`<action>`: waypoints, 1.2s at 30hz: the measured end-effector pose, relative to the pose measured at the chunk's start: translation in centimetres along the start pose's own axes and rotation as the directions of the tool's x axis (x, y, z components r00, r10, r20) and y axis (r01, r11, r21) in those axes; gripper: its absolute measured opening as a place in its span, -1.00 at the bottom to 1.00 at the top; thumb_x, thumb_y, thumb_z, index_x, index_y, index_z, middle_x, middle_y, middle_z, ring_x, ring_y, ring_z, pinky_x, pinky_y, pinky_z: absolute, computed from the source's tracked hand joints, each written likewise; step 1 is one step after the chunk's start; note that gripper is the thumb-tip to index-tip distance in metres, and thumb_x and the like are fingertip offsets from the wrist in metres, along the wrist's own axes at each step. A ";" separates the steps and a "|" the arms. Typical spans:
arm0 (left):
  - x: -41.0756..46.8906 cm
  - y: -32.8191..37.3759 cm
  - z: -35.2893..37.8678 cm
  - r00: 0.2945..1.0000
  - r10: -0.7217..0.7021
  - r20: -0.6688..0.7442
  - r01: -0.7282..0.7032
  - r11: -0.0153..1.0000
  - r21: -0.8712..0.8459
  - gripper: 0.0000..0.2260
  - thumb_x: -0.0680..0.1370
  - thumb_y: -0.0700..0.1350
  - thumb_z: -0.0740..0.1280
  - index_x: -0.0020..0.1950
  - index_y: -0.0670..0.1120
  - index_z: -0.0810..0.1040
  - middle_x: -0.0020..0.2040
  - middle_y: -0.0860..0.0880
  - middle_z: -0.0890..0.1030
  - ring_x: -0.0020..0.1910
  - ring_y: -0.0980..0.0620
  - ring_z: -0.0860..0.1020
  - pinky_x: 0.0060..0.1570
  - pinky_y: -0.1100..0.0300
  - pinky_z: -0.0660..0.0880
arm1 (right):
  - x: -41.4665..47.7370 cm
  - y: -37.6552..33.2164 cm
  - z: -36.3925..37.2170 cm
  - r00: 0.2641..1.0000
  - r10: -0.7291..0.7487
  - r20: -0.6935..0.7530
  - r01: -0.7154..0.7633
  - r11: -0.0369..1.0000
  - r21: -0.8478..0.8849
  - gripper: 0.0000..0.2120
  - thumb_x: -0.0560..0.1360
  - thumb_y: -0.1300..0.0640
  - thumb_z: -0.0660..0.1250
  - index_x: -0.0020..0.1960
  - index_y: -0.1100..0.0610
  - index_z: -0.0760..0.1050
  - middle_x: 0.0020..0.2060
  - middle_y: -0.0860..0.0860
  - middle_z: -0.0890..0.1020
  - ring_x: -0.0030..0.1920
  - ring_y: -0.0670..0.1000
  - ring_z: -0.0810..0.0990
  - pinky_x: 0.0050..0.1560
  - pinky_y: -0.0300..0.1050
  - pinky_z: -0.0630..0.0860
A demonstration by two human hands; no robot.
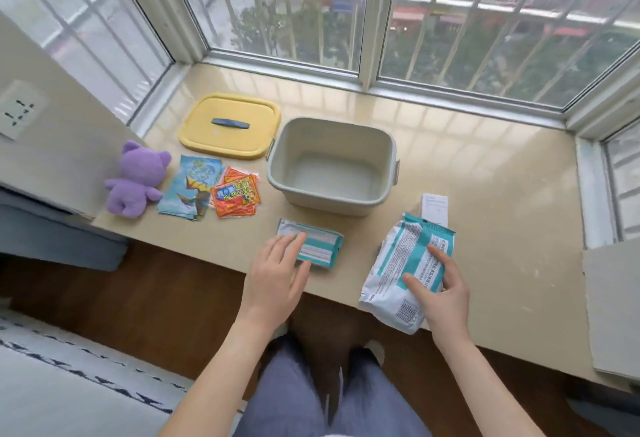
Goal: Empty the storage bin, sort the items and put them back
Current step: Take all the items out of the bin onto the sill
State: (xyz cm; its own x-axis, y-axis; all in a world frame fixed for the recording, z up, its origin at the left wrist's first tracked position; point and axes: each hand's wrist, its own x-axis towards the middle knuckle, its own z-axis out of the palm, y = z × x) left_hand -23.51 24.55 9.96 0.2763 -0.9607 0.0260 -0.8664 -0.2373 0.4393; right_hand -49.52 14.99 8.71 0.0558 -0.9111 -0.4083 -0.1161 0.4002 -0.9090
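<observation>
The grey-green storage bin [332,135] stands empty on the beige sill, its yellow lid [230,125] lying flat to its left. A small teal-and-white packet [320,244] lies in front of the bin; my left hand [277,277] rests on its left end with fingers spread. My right hand [440,287] grips a large white-and-teal pack [398,270] tilted at the sill's front edge. A purple plush toy [136,178], blue sachets [190,187] and orange sachets [235,196] lie in a row at the left.
A white paper slip [434,208] lies behind the large pack. Window frames bound the sill at the back and right. A grey board [613,308] lies at the right front. A wall socket [19,111] is at the left. The wooden floor and my legs are below.
</observation>
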 end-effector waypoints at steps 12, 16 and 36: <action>4.5 -17.6 -4.1 0.963 0.164 0.214 -0.163 0.986 -0.024 -0.52 0.63 0.11 0.03 0.38 -0.14 0.46 0.27 -0.08 0.55 0.26 -0.09 0.49 0.19 0.00 0.48 | -1.1 3.6 19.3 0.923 0.235 -0.304 -0.162 0.956 0.246 -0.43 0.42 0.38 0.47 0.32 -0.03 0.46 0.25 -0.01 0.54 0.09 -0.12 0.60 -0.14 -0.13 0.67; 7.2 -21.2 -3.6 0.952 0.227 0.204 -0.220 0.974 -0.060 -0.56 0.62 0.04 0.11 0.37 -0.18 0.47 0.23 -0.12 0.55 0.22 -0.10 0.49 0.15 0.00 0.47 | 0.1 4.3 24.1 0.869 0.314 -0.383 -0.165 0.913 0.374 -0.43 0.42 0.40 0.47 0.32 -0.03 0.45 0.22 -0.02 0.55 0.06 -0.11 0.62 -0.04 -0.04 0.67; 12.4 -26.3 5.7 0.912 0.321 0.255 -0.318 0.946 -0.058 -0.58 0.60 0.01 0.15 0.37 -0.19 0.45 0.25 -0.15 0.53 0.21 -0.13 0.46 0.21 0.07 0.33 | 7.8 15.3 35.4 0.644 0.361 -0.675 0.011 0.878 0.479 -0.40 0.44 0.29 0.48 0.32 -0.05 0.28 0.20 -0.07 0.52 0.12 -0.08 0.61 0.05 -0.06 0.63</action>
State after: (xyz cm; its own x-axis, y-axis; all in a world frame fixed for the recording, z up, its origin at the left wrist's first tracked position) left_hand 0.34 18.02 -6.34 -0.1327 -0.9891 -0.0641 -0.8838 0.0888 0.4594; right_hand -15.72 17.49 -11.37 -0.6753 -0.5083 -0.5344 0.3742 0.3883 -0.8421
